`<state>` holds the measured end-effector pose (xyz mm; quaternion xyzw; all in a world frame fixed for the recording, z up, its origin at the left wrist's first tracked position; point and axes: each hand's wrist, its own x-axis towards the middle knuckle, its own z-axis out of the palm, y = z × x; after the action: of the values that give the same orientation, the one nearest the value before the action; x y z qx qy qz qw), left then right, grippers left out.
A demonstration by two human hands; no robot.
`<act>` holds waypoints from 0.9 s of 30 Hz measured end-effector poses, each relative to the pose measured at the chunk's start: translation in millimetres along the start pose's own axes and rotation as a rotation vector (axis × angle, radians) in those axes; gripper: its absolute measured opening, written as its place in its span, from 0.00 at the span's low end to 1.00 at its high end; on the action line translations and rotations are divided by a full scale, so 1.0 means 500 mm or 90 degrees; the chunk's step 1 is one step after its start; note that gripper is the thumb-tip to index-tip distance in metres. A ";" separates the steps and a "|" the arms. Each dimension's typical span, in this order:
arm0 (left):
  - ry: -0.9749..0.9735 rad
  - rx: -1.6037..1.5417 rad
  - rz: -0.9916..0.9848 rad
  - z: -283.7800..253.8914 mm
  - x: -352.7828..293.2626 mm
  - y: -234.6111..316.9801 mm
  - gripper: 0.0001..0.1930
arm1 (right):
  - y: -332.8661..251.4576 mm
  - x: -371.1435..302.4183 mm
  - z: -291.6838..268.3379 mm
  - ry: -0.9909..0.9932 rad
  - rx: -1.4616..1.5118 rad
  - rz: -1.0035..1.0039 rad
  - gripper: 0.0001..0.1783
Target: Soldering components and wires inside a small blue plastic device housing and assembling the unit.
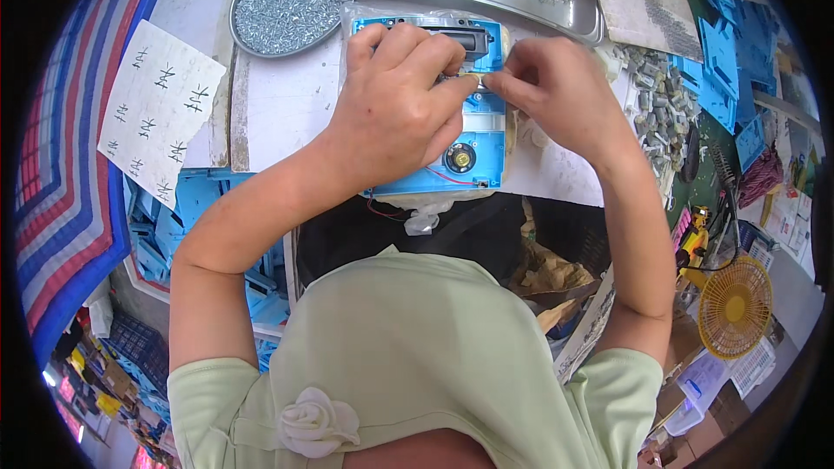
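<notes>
Blue housing (480, 144): the workpiece, directly beneath both grips, lying open side up on the counter (282, 117).
Left grip: the left hand (393, 100) arches over the housing from its left side, thumb and forefinger reaching to the right-hand part of the interior; whether they are clamped on anything I cannot tell.
Right grip: the right hand (563, 91) comes in from the opposite side, thumb and forefinger drawn close, their tips just beside the left ones; whether they pinch something is too covered to tell.
Black slotted part (470, 40): seated in the housing, just beyond the meeting fingertips.
White strip (483, 123): across the housing, just nearer the body than the fingertips.
Round speaker (460, 158): below the strip, on the body side of both grips, a red wire (447, 176) running beside it.
Screw dish (280, 56): beyond the left grip, to its left.
Steel tray (569, 10): beyond both grips, small fasteners in its compartments.
Step in hand: probably fitting or adjusting a small part inside the housing, both grips sharing one spot.
Next move: seems to call for one grip steadying while the other seats the part, keeping clear of the wire.
</notes>
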<state>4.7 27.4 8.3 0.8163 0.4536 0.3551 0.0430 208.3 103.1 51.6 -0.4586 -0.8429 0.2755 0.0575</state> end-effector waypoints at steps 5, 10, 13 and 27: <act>0.030 -0.026 -0.025 -0.005 -0.004 -0.006 0.17 | 0.011 -0.028 0.035 0.023 0.222 0.086 0.15; 0.028 -0.019 -0.039 -0.015 -0.007 -0.009 0.19 | -0.007 -0.030 0.080 0.179 0.095 0.014 0.13; -0.022 0.003 -0.025 -0.018 -0.004 -0.006 0.19 | -0.010 -0.034 0.113 0.283 0.068 0.041 0.10; -0.113 0.079 -0.014 -0.003 0.028 0.019 0.18 | 0.678 -0.029 -0.509 0.300 -0.567 0.386 0.25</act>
<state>15.3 32.2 20.7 0.8406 0.4783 0.2518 0.0364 556.8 341.2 92.8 -0.7081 -0.6731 -0.2102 -0.0362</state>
